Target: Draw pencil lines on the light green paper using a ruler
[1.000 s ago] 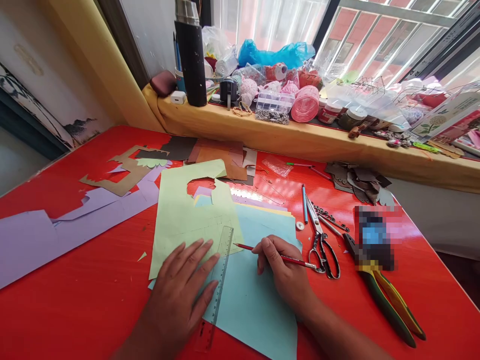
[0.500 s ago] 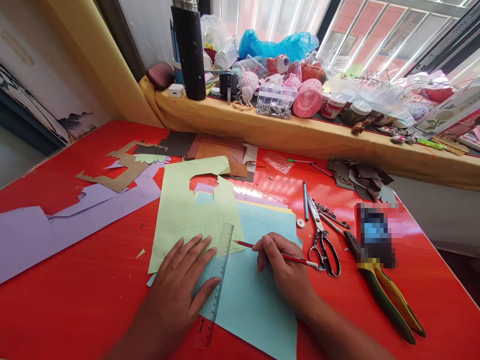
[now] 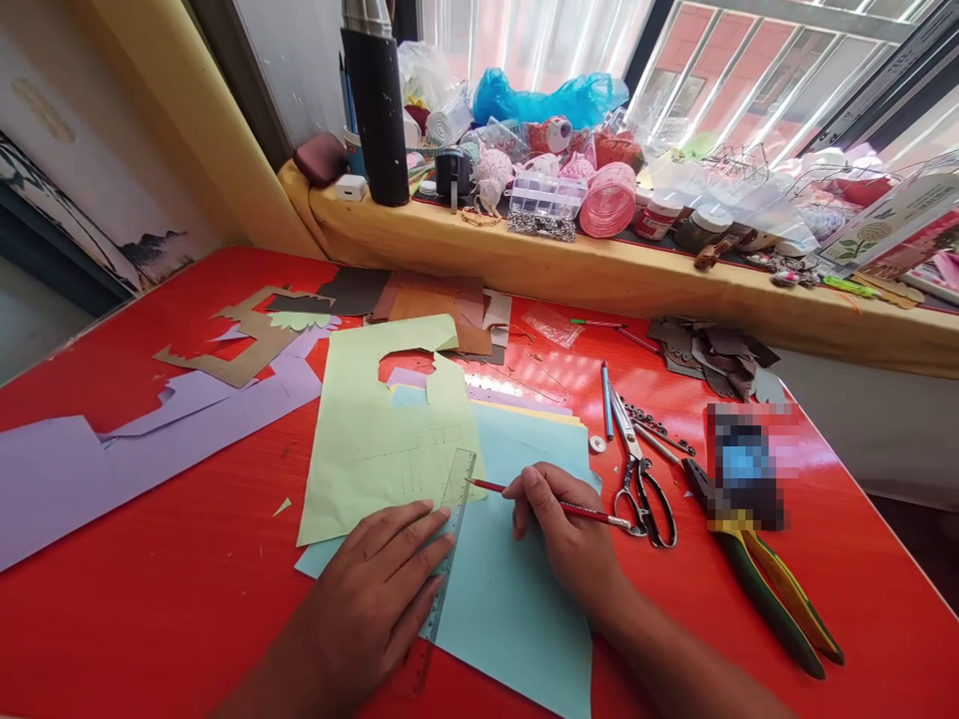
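Note:
My left hand (image 3: 379,589) lies palm down with its fingers stretched out, pressing on a clear ruler (image 3: 460,487). The ruler slants across the lower right part of a pale green sheet (image 3: 360,409) and onto light blue paper (image 3: 516,599) beneath. Thin pencil lines show on the green sheet, which has a hole cut near its top. My right hand (image 3: 561,529) is closed round a red pencil (image 3: 490,486), whose tip is beside the ruler's right edge near its upper end. Part of the ruler is hidden under my left fingers.
Right of my right hand lie scissors (image 3: 636,469), a blue pen (image 3: 607,399) and pliers (image 3: 779,599) with green and yellow handles. Purple paper (image 3: 202,459) and a brown cut-out (image 3: 262,345) lie at left. Dark scraps (image 3: 708,350) sit far right. A crowded windowsill (image 3: 450,235) runs behind.
My left hand has shifted right along the ruler, its thumb now tucked out of sight. The ruler's upper end has moved slightly right. My right hand with the pencil has hardly moved.

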Available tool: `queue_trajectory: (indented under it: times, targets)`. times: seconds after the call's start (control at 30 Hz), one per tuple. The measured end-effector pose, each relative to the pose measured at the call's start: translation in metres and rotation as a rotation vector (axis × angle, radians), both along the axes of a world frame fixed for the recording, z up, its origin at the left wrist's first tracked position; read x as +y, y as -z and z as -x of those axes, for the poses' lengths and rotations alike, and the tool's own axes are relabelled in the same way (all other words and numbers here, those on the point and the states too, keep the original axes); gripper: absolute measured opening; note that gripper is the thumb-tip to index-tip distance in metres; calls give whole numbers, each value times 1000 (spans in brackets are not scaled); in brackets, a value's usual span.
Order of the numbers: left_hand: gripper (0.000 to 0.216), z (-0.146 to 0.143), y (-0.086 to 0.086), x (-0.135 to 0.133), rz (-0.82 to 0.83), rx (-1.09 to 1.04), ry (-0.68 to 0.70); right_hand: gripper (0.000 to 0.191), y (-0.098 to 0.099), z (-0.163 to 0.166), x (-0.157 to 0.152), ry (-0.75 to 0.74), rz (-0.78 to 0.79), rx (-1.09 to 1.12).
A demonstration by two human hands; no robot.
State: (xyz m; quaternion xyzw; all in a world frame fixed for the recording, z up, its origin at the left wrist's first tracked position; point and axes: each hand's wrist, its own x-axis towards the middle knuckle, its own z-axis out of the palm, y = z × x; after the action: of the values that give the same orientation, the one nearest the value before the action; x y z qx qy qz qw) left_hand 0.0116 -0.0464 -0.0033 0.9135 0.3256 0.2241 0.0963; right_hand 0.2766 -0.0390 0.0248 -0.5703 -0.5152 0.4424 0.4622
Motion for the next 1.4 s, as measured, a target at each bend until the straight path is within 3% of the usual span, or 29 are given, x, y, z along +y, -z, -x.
queue_trajectory:
  times: [0.6,0.97,1.4]
  targets:
    - [44,1,3,0,-20,39,-57,53,1,0,-1,6,-4,21]
    - [42,1,2,0,-2,33,-52,58,2,-9,5,99,12,46]
    - [44,2,3,1,16,47,-50,55,3,-8,4,45,14,25]
